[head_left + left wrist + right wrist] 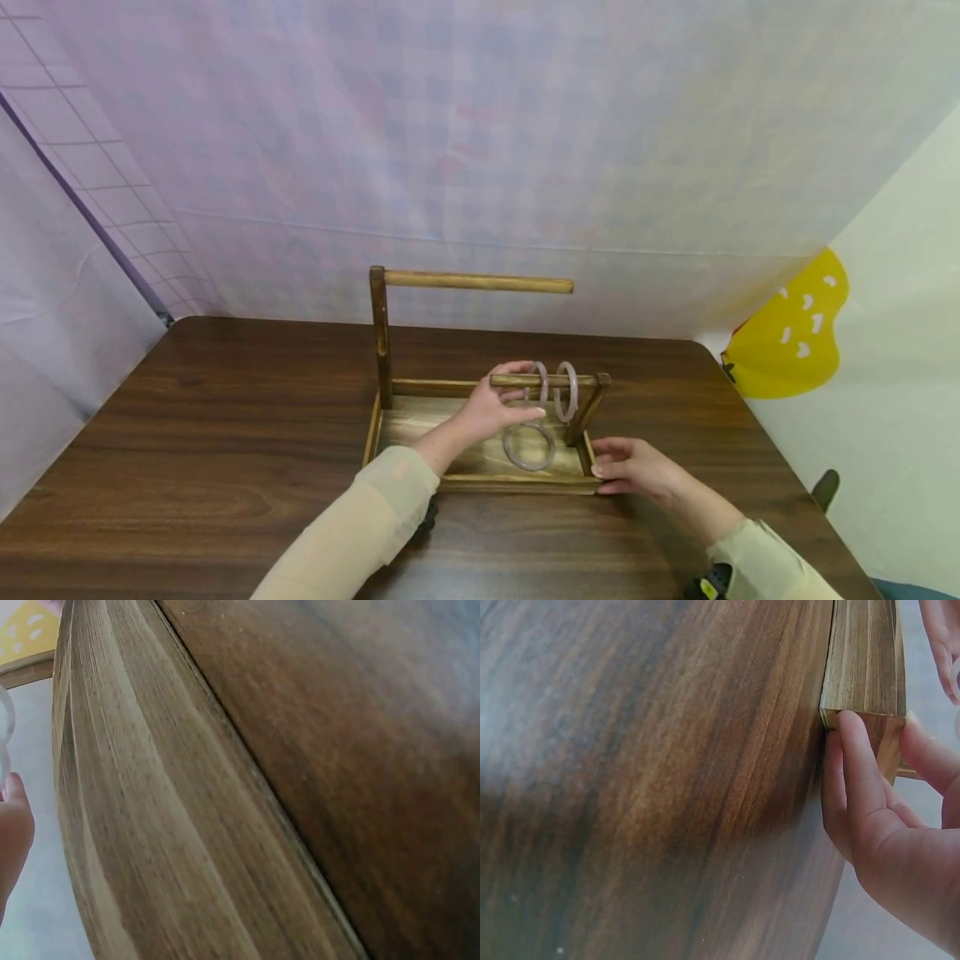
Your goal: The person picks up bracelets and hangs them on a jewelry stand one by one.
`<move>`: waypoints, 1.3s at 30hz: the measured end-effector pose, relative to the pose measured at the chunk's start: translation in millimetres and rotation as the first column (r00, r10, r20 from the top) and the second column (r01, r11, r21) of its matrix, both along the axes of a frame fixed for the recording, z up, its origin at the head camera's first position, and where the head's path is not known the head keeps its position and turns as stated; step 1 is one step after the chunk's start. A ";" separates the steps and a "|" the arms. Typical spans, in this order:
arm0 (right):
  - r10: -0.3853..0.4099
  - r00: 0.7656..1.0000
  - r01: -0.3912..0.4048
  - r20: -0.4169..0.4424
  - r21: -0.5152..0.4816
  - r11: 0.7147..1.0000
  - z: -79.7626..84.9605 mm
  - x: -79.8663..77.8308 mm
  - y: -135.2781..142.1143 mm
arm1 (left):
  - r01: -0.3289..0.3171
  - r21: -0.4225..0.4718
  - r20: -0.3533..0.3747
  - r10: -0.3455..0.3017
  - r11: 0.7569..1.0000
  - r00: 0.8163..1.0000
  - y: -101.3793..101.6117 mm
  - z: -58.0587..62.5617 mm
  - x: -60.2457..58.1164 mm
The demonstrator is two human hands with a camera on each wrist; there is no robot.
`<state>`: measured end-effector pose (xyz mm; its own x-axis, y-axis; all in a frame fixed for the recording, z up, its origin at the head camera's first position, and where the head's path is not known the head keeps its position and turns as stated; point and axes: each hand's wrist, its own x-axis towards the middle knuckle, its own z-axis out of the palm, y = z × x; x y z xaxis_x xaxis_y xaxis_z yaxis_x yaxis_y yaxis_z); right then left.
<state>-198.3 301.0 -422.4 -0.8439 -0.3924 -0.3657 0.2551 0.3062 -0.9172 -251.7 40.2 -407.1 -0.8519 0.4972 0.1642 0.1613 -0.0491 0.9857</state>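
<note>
A wooden bangle stand (480,282) has a shallow tray base, a tall post with a bar at its left and a shorter post with a lower bar at its right. My left hand (487,410) is at the free end of the lower bar and holds a translucent pale lilac bangle (543,379) that encircles the bar. Nearer the post, a second bangle (573,392) hangs on the same bar. A third bangle (528,467) lies in the tray. My right hand (641,471) grips the tray's front right corner (862,690), thumb and fingers on either side.
The stand sits on a dark brown wooden table (225,442). A pale checked curtain (450,150) hangs behind it. At the right stands a white wall with a yellow balloon (795,342) with white marks beside the table's far right corner.
</note>
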 end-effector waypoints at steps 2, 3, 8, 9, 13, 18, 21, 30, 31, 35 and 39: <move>0.000 1.000 0.000 0.001 0.000 1.000 -0.1 -0.1 0.1 | -0.001 -0.005 -0.007 0.001 1.000 1.000 0.4 0.0 -0.5; 0.000 1.000 0.000 0.001 -0.001 1.000 0.1 0.0 0.1 | -0.003 -0.007 -0.007 0.003 1.000 1.000 0.4 0.5 -0.4; 0.008 1.000 -0.008 -0.001 -0.009 1.000 0.6 0.5 -0.3 | -0.003 -0.023 0.001 0.003 1.000 1.000 -0.4 2.5 -0.3; 0.008 1.000 -0.008 -0.001 -0.010 1.000 0.9 0.7 -0.5 | -0.003 -0.030 0.004 0.003 1.000 1.000 -0.6 2.7 -0.2; 0.003 1.000 -0.003 0.007 -0.015 1.000 1.7 1.9 -1.9 | -0.007 -0.047 0.011 0.008 0.999 1.000 -1.1 3.4 0.0; 0.000 1.000 0.001 0.022 -0.028 1.000 2.0 2.0 -2.0 | -0.009 -0.068 -0.001 0.009 0.998 1.000 -1.3 3.1 -1.8; 0.001 1.000 0.000 0.022 -0.031 1.000 2.4 1.8 -1.8 | 0.003 -0.075 0.002 -0.003 0.997 1.000 -2.8 3.6 -2.4; 0.005 1.000 -0.005 -0.002 -0.019 1.000 1.9 1.4 -1.6 | -0.017 -0.172 0.067 0.029 0.985 0.997 -12.4 3.7 -1.5; 0.005 1.000 -0.005 -0.006 -0.018 1.000 1.6 1.4 -1.5 | -0.025 -0.193 0.065 0.038 0.981 0.997 -13.3 3.6 -1.6; 0.005 1.000 -0.005 -0.006 -0.022 1.000 0.9 1.3 -1.3 | -0.047 -0.273 0.051 0.064 0.961 0.997 -15.5 2.0 -2.3; 0.006 1.000 -0.007 -0.009 -0.026 1.000 0.0 1.3 -0.8 | -0.057 -0.310 0.044 0.074 0.949 0.996 -15.6 -0.6 -2.5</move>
